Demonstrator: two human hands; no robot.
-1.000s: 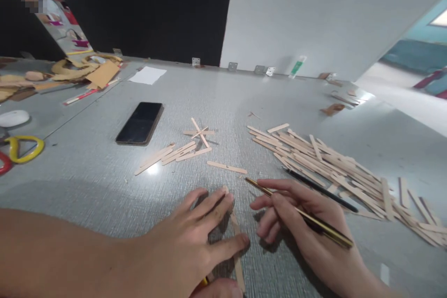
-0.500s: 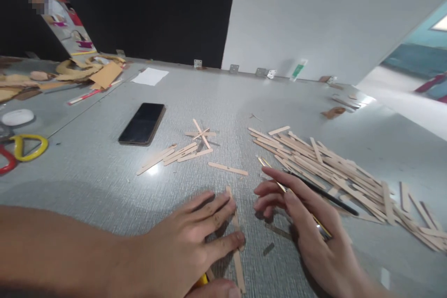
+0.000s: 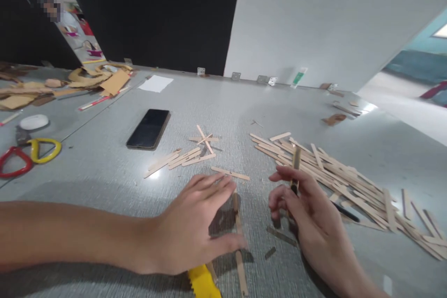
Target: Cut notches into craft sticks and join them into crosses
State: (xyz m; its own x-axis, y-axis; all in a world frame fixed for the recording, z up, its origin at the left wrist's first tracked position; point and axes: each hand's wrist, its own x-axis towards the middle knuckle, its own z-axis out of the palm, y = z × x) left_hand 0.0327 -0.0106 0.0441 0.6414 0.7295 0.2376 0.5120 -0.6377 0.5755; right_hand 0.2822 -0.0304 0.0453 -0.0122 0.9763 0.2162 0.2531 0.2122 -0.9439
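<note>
As one strip (image 3: 241, 272) stretches forward, left fingers (image 3: 221, 191) gape; right fingers (image 3: 284, 173) grip a tool (image 3: 296, 158).

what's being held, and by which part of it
The right hand holds a gold-and-black pen-like tool around its dark section, gold end up. The left hand grips nothing.

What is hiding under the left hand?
Under the left hand, pale wooden strips peek out on both sides of the thumb. Something yellow with a toothed edge pokes out too. Whatever lies right beneath the palm is covered.
</note>
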